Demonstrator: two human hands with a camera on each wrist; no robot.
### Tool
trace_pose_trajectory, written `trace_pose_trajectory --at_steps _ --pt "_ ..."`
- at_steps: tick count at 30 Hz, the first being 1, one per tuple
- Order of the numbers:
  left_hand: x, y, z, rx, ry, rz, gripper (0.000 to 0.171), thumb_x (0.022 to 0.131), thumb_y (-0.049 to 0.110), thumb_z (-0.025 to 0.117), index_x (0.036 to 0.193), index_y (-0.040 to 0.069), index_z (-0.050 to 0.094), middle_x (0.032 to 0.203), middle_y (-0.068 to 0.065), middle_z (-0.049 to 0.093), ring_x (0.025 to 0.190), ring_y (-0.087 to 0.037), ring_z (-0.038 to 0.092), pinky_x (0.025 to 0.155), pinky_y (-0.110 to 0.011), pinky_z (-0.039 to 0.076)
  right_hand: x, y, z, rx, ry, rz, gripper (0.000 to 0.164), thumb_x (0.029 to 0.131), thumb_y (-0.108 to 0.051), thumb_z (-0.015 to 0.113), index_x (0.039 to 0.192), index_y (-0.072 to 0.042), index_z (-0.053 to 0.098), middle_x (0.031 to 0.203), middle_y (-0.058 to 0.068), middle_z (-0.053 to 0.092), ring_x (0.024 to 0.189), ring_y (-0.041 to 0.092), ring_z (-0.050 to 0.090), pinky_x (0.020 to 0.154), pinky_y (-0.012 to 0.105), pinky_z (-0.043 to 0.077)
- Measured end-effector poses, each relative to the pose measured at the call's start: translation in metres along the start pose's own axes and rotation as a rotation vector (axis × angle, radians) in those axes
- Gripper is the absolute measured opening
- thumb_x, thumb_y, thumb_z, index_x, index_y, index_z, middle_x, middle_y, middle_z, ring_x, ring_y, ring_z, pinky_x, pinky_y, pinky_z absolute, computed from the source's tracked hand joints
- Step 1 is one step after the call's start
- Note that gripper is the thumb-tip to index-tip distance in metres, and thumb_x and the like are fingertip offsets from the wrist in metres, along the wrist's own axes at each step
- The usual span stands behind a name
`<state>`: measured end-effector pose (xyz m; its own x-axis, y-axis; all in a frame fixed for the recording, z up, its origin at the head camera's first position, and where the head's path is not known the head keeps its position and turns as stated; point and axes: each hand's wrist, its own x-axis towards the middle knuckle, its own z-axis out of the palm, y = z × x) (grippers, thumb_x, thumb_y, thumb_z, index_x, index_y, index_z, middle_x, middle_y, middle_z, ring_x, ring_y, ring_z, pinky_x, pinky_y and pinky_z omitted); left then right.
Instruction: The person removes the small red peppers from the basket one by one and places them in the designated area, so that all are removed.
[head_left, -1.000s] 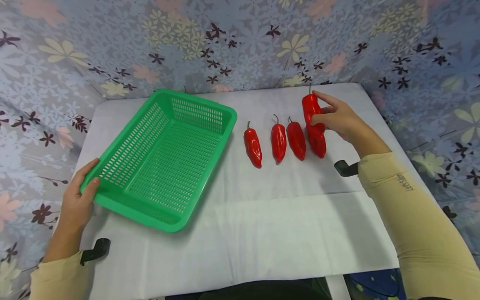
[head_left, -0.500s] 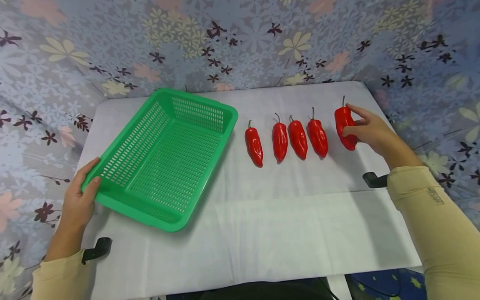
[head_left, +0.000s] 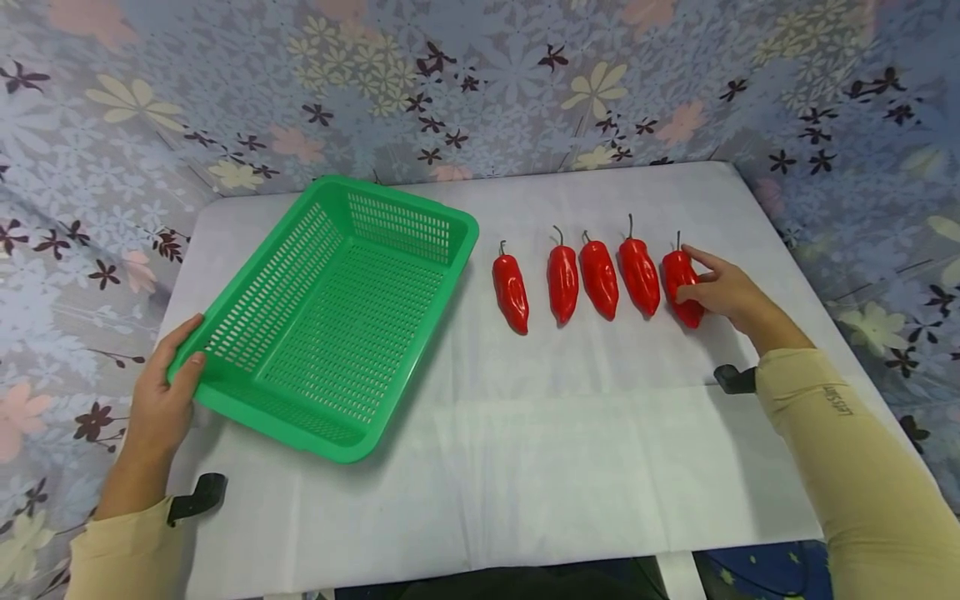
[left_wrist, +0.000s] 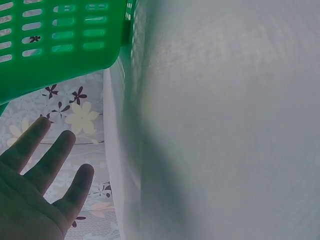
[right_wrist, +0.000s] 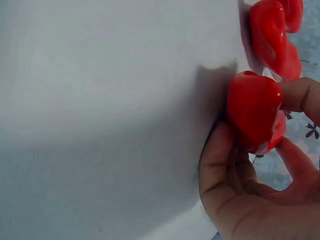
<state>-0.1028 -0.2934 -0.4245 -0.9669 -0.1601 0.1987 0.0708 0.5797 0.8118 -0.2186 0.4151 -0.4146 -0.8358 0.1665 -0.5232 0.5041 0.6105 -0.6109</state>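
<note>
At the right end of a row, my right hand grips a shiny red chili pepper, stem pointing to the back. In the right wrist view the fingers wrap the pepper at table level. Several similar red peppers lie to its left, side by side, with a wider gap before the leftmost one. A green plastic basket with slotted walls stands on the left, nothing inside it. My left hand pinches its near-left corner; three fingers extend below the basket in the left wrist view.
A white cloth covers the table. Floral fabric hangs behind and at both sides of it. Black wrist mounts stick out from both sleeves.
My right hand has carried the pepper from above the row to the right, then down and slightly left to the row's right end. The left hand and basket have stayed in place.
</note>
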Motion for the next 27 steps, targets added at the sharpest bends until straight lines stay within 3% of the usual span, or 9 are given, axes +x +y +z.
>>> trace_pose_trajectory --at_steps 4,11,24,27 --pt "0.0 0.001 0.0 0.009 0.003 0.009 0.049 0.106 0.022 0.047 0.155 0.023 0.044 0.152 -0.004 0.044 0.116 -0.001 0.042 0.098 -0.019 0.027 -0.002 0.0 -0.003 -0.055 0.014 -0.019 0.105 0.092 -0.027 0.072 0.16 -0.03 -0.009 0.153 0.039 0.017 0.135 0.057 0.025 0.1 0.065 0.038" --pt "0.001 0.004 0.0 0.025 0.007 -0.004 0.049 0.105 0.022 0.047 0.155 0.024 0.044 0.152 -0.009 0.044 0.114 -0.002 0.041 0.098 -0.02 0.026 -0.01 -0.002 -0.012 -0.114 0.188 -0.04 0.125 0.083 -0.046 0.079 0.155 -0.031 -0.022 0.157 0.038 -0.005 0.142 0.059 0.005 0.096 0.075 0.03" --pt "-0.002 0.004 -0.001 0.009 0.031 0.007 0.049 0.104 0.017 0.048 0.153 0.019 0.047 0.147 0.002 0.048 0.11 -0.002 0.043 0.096 -0.018 0.028 -0.004 0.001 -0.016 -0.078 0.177 -0.026 0.124 0.084 -0.049 0.077 0.155 -0.032 -0.023 0.158 0.036 0.003 0.143 0.057 0.007 0.098 0.074 0.028" --pt "-0.003 0.005 -0.003 0.019 0.022 0.01 0.049 0.104 0.018 0.049 0.153 0.02 0.047 0.147 -0.002 0.049 0.109 -0.004 0.044 0.094 -0.018 0.028 -0.009 -0.001 -0.017 -0.076 0.181 -0.048 0.122 0.085 -0.049 0.076 0.155 -0.032 -0.022 0.16 0.035 0.001 0.143 0.057 0.008 0.099 0.074 0.027"
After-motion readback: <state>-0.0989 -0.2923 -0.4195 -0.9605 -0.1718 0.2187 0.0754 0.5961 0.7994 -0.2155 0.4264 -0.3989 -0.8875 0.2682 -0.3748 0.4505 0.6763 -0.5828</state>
